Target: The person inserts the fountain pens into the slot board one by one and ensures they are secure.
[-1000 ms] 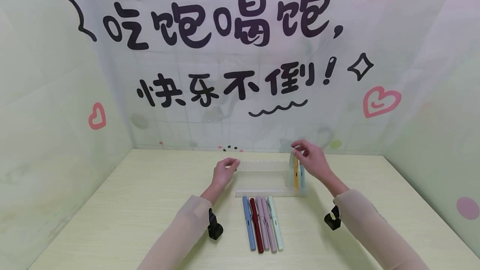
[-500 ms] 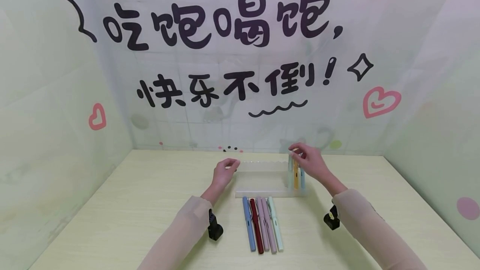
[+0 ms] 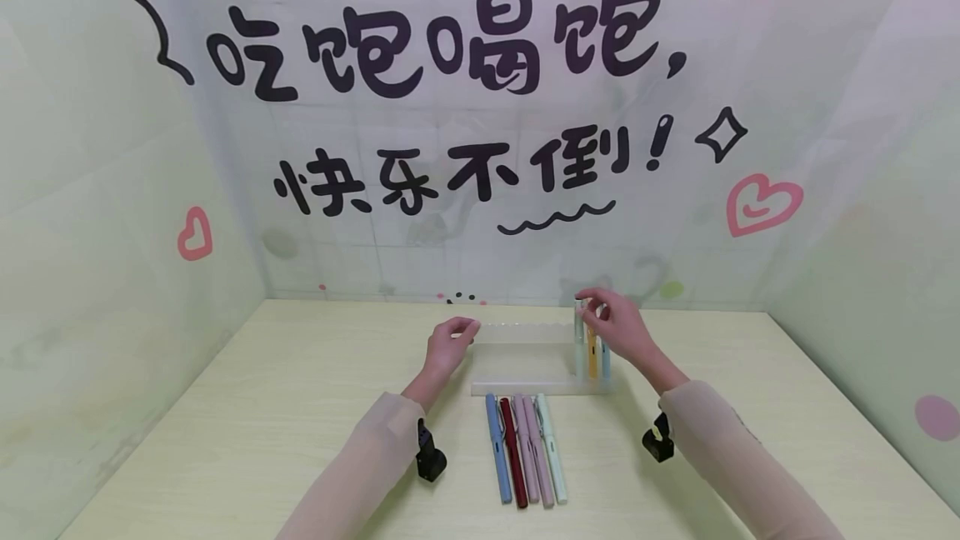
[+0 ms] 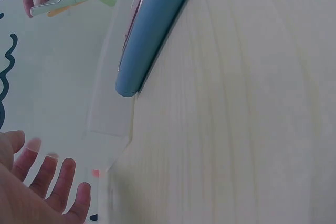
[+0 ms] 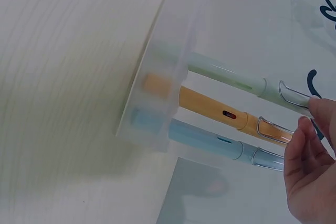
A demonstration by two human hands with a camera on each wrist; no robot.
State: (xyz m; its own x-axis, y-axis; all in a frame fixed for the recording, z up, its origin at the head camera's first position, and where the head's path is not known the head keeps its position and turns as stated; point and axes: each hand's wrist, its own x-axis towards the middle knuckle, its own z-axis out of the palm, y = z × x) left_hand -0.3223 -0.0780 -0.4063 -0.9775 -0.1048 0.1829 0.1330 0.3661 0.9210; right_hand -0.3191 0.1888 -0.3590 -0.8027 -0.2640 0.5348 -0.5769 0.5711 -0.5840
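Note:
A clear pen stand faces me on the table. At its upper left corner my left hand holds the panel; the left wrist view shows the thumb in front and the fingers seen through the clear sheet. My right hand pinches a pale green pen near the top of its cap. That pen stands upright in the stand, its lower end inside the front trough. Close beside it on the right are an orange pen and a light blue pen, both upright, their tops partly behind the right hand.
Before the stand lie several pens side by side: a blue pen, a dark red pen, two mauve pens and a mint pen. A printed cloth hangs behind the table.
My right hand has shifted slightly left and down with the pale green pen, which now stands more upright and apart from the orange one. The left hand stays put.

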